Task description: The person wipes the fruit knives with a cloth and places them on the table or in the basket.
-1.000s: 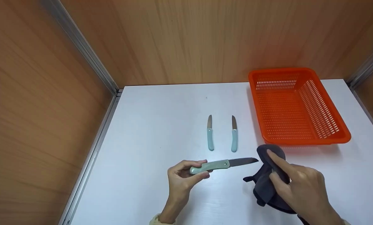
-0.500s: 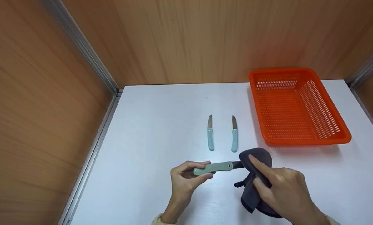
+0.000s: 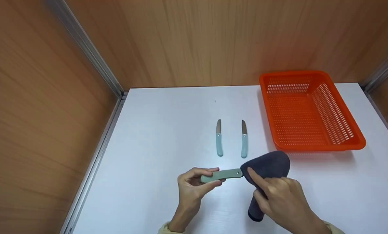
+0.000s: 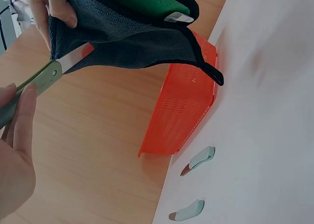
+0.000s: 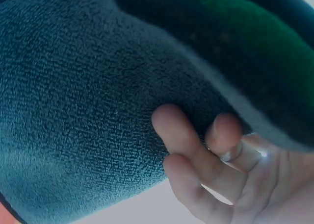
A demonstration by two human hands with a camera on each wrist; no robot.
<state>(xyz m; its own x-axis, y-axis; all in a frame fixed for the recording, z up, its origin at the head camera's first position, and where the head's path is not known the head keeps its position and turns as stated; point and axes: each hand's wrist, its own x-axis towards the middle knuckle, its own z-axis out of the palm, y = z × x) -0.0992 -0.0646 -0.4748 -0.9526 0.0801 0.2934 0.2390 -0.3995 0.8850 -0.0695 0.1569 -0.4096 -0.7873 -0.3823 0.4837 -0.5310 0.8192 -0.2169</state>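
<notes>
My left hand grips a knife by its pale green handle, blade pointing right. A dark grey cloth hides the blade in the head view. In the left wrist view, part of the blade shows against the underside of the cloth. My right hand pinches the cloth, its index finger stretched along it near the handle end. The cloth has black edging, a loop, a white tag and a green face. In the right wrist view, fingers press into its textured pile.
Two similar knives, a left one and a right one, lie side by side on the white table, blades pointing away. An orange perforated basket stands at the back right. Wood-grain panels enclose the table.
My right hand has moved left with the cloth, which now covers the blade up to the handle. The left hand has shifted slightly right with the knife.
</notes>
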